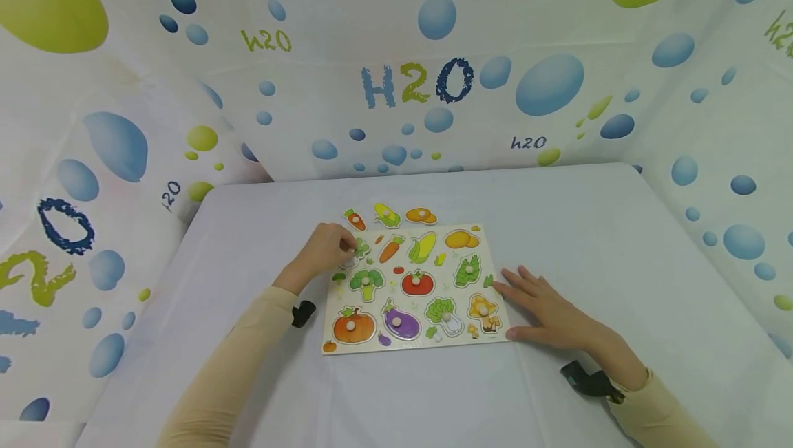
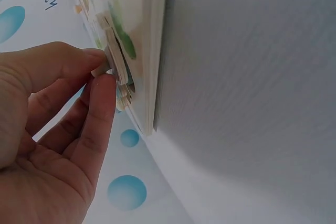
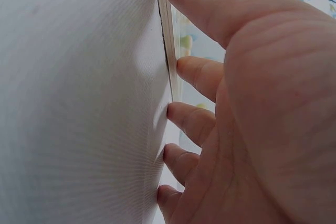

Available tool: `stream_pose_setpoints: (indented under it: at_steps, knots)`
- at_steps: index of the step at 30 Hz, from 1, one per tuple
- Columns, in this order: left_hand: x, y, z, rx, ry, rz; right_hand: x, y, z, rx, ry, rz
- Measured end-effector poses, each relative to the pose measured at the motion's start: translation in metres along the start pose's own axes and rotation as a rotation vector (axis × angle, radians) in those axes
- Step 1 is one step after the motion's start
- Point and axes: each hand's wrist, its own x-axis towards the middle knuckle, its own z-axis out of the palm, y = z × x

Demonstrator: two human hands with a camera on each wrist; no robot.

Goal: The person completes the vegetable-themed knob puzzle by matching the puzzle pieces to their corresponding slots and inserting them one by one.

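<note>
My left hand (image 1: 323, 250) pinches the small knob of a thin wooden puzzle piece (image 2: 120, 62) between thumb and fingertips, at the upper left corner of the vegetable puzzle board (image 1: 411, 345). The piece sits tilted at its spot, partly hidden by the fingers; green leaves show beside them. My right hand (image 1: 551, 314) lies with fingers spread at the board's right side, thumb and index fingertip at its edge. Pumpkin (image 1: 364, 329), eggplant (image 1: 409, 324), broccoli (image 1: 374, 279), tomato (image 1: 425, 287) and several other knobbed pieces lie in the board.
Behind the board's far edge lie a loose carrot piece (image 1: 356, 222), a corn piece (image 1: 385, 219) and a potato piece (image 1: 418, 214). A white cloth (image 1: 427, 400) covers the table. Curtains (image 1: 310, 90) with blue and green bubbles hang at the back and sides.
</note>
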Motion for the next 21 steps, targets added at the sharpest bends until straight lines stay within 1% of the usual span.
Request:
stream_pose_setpoints:
  at_steps: [6, 14, 17, 21]
  knots:
    - [0.0025, -0.0002, 0.0029, -0.004, -0.022, -0.009, -0.0003, 0.0001, 0.0, -0.003, 0.0, 0.001]
    - [0.0055, -0.0001, 0.0019, 0.023, -0.033, -0.004, 0.0003, 0.0017, 0.0009, -0.014, -0.005, 0.012]
    - [0.0055, -0.0004, 0.0007, 0.031, -0.033, 0.013, 0.0001, 0.0018, 0.0008, -0.018, -0.007, 0.016]
    - [0.0046, -0.002, -0.0009, 0.053, -0.018, 0.061, 0.0006, 0.0008, -0.0006, -0.006, -0.01, 0.013]
